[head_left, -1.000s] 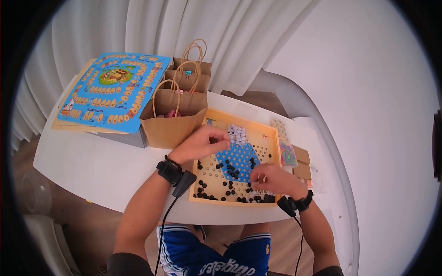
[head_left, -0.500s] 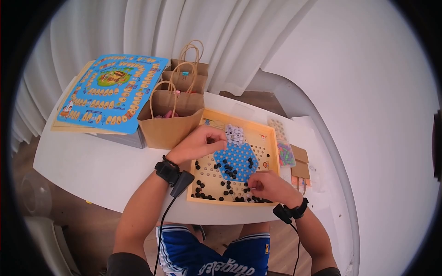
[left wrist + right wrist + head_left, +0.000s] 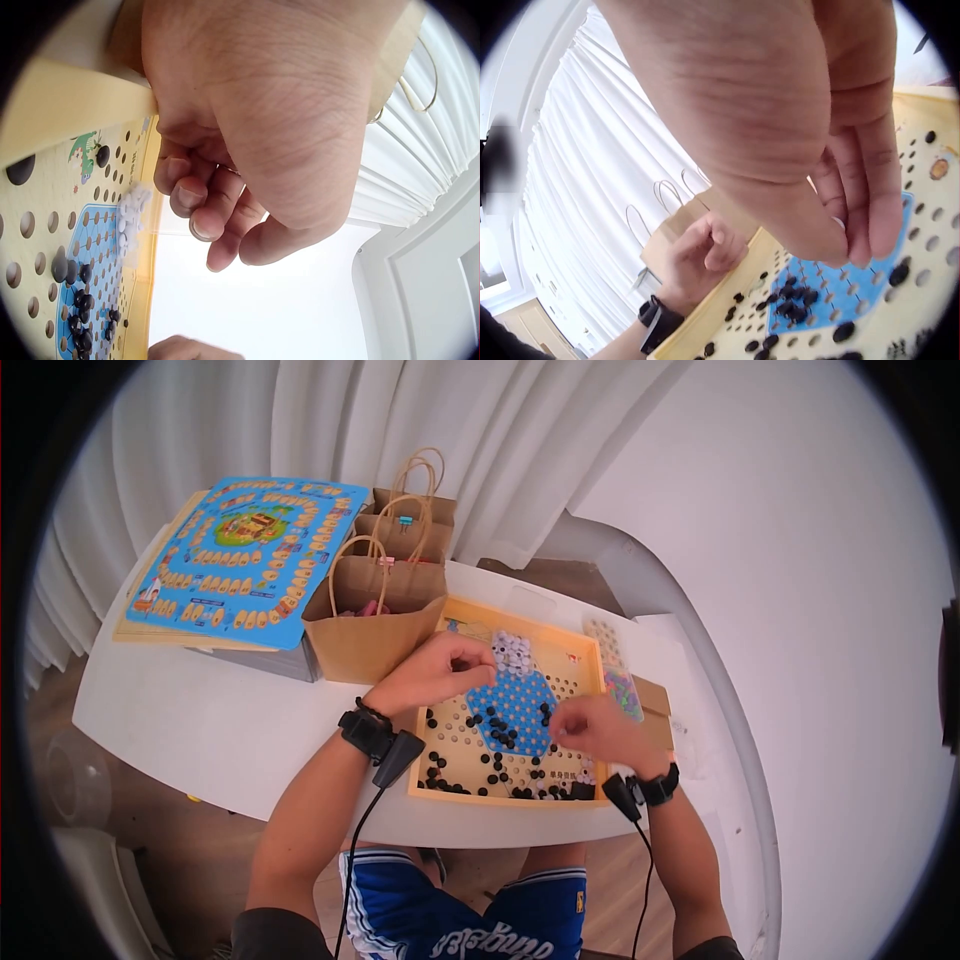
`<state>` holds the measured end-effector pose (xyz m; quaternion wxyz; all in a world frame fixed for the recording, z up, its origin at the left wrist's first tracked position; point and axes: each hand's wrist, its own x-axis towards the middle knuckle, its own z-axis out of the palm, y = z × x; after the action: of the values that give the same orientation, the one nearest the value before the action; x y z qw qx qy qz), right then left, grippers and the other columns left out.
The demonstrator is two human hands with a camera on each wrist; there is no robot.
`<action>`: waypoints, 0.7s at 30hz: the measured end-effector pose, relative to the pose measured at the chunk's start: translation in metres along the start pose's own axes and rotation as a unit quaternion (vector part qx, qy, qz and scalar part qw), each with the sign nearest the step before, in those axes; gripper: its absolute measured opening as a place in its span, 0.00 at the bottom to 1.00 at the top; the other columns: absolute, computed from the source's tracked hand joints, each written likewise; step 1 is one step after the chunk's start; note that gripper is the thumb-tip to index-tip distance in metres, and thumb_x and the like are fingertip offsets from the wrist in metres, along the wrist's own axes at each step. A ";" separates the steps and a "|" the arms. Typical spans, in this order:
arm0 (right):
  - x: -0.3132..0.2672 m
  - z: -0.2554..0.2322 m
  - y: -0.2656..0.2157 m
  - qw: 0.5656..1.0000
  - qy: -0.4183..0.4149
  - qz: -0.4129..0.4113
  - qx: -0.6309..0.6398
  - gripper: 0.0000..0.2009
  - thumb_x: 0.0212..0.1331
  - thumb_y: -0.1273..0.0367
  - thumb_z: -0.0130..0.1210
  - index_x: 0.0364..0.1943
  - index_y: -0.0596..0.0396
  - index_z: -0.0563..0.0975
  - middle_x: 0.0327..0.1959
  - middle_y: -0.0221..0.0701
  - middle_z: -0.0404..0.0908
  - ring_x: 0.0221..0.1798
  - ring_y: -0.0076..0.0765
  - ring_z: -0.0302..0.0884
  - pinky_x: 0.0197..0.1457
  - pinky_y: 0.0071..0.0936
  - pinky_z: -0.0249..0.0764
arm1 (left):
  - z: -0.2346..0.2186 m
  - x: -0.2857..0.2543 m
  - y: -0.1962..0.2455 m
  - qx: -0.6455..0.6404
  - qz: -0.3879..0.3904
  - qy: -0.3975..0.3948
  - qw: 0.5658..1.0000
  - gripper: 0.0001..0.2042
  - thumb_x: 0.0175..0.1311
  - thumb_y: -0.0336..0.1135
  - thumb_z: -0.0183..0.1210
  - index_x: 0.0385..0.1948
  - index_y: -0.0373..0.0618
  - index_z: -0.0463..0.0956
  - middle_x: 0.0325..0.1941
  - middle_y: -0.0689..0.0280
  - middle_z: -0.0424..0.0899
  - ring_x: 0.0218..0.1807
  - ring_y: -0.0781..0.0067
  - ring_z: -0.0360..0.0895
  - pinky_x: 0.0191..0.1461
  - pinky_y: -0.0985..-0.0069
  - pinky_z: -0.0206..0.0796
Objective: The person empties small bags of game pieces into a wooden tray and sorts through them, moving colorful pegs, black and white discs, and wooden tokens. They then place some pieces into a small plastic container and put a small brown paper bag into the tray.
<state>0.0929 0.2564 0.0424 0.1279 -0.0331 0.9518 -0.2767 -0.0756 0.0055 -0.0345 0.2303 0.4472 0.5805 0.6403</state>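
My left hand (image 3: 440, 672) hovers over the left part of the wooden game board (image 3: 455, 765), its fingers loosely curled and nothing seen in them. In the left wrist view the same hand (image 3: 259, 127) hangs beside a cluster of white pieces (image 3: 132, 217). My right hand (image 3: 605, 735) is above the right edge of the board's blue hexagon (image 3: 515, 698). The right wrist view shows the thumb and fingers of that hand (image 3: 795, 142) pinching a small white piece (image 3: 839, 223), mostly hidden. Black pieces (image 3: 500, 730) lie on the hexagon and along the near side.
Paper bags (image 3: 375, 635) stand behind and left of the board. A blue printed game sheet (image 3: 245, 560) lies farther left on the white table (image 3: 200, 720). Right of the board are a box of coloured pieces (image 3: 622, 693) and brown cardboard (image 3: 655, 715).
After dipping toward the near side, my right hand has moved back up over the board, uncovering printed characters near the lower right. My left hand has stayed almost in place.
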 end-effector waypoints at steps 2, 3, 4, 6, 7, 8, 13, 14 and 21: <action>0.022 -0.013 0.000 0.999 0.022 0.010 0.038 0.04 0.59 0.79 0.64 0.35 0.57 0.84 0.32 0.29 0.87 0.39 0.26 0.87 0.46 0.24 0.81 | 0.001 0.001 0.002 -0.005 0.005 0.000 1.000 0.06 0.71 0.31 0.61 0.34 0.40 0.83 0.29 0.74 0.83 0.31 0.88 0.74 0.35 0.83 0.65; 0.036 -0.020 -0.002 0.997 0.061 0.003 0.052 0.04 0.59 0.80 0.63 0.37 0.58 0.83 0.33 0.27 0.87 0.41 0.25 0.87 0.47 0.24 0.82 | 0.001 0.001 0.002 -0.011 0.010 0.003 1.000 0.06 0.71 0.31 0.61 0.35 0.40 0.83 0.30 0.73 0.83 0.31 0.88 0.74 0.35 0.83 0.65; 0.047 -0.024 -0.004 0.993 0.099 -0.003 0.067 0.05 0.60 0.80 0.63 0.38 0.58 0.83 0.33 0.26 0.86 0.42 0.24 0.87 0.49 0.23 0.83 | 0.002 0.001 0.002 -0.009 0.007 0.001 1.000 0.06 0.71 0.31 0.61 0.35 0.40 0.83 0.30 0.73 0.83 0.31 0.88 0.74 0.35 0.83 0.65; 0.075 -0.022 0.006 0.986 0.133 -0.030 0.100 0.07 0.59 0.76 0.64 0.41 0.58 0.83 0.39 0.29 0.87 0.43 0.29 0.87 0.49 0.28 0.83 | -0.001 0.000 0.002 -0.005 -0.001 -0.007 1.000 0.06 0.71 0.32 0.61 0.35 0.39 0.83 0.29 0.73 0.83 0.32 0.88 0.74 0.35 0.83 0.65; 0.083 -0.018 0.011 0.976 0.165 -0.054 0.130 0.10 0.59 0.73 0.66 0.44 0.57 0.83 0.45 0.32 0.88 0.44 0.34 0.88 0.50 0.33 0.84 | -0.001 -0.001 0.002 -0.004 -0.006 -0.006 1.000 0.06 0.71 0.32 0.61 0.35 0.39 0.83 0.29 0.73 0.83 0.32 0.88 0.74 0.35 0.83 0.65; 0.084 -0.016 0.009 0.976 0.161 -0.055 0.135 0.10 0.59 0.73 0.66 0.44 0.57 0.83 0.45 0.32 0.88 0.44 0.34 0.88 0.50 0.33 0.84 | 0.001 -0.001 0.003 -0.013 -0.005 0.001 1.000 0.06 0.71 0.32 0.62 0.34 0.39 0.83 0.27 0.74 0.82 0.30 0.89 0.72 0.35 0.83 0.63; 0.052 -0.009 0.008 0.991 0.128 -0.037 0.027 0.14 0.62 0.74 0.65 0.52 0.54 0.83 0.66 0.36 0.76 0.65 0.37 0.79 0.65 0.34 0.81 | 0.001 0.000 0.000 -0.008 -0.016 0.002 1.000 0.07 0.70 0.32 0.63 0.33 0.39 0.82 0.25 0.75 0.80 0.29 0.89 0.69 0.34 0.82 0.61; 0.041 -0.009 0.008 0.991 0.127 -0.036 0.031 0.14 0.62 0.74 0.65 0.52 0.54 0.83 0.66 0.36 0.76 0.65 0.37 0.79 0.65 0.34 0.81 | 0.001 0.001 0.000 -0.010 -0.002 0.004 1.000 0.07 0.70 0.32 0.63 0.33 0.38 0.82 0.25 0.75 0.80 0.29 0.89 0.69 0.34 0.82 0.61; -0.022 0.002 0.015 0.995 0.084 -0.039 -0.020 0.10 0.60 0.74 0.64 0.46 0.52 0.83 0.57 0.36 0.83 0.54 0.44 0.83 0.57 0.37 0.79 | 0.001 0.000 0.005 -0.022 -0.008 -0.001 1.000 0.07 0.70 0.31 0.63 0.33 0.38 0.82 0.25 0.75 0.80 0.29 0.89 0.70 0.35 0.82 0.62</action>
<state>0.1152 0.2711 0.0377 0.0360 -0.0499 0.9626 -0.2638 -0.0736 0.0047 -0.0298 0.2457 0.4376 0.5695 0.6511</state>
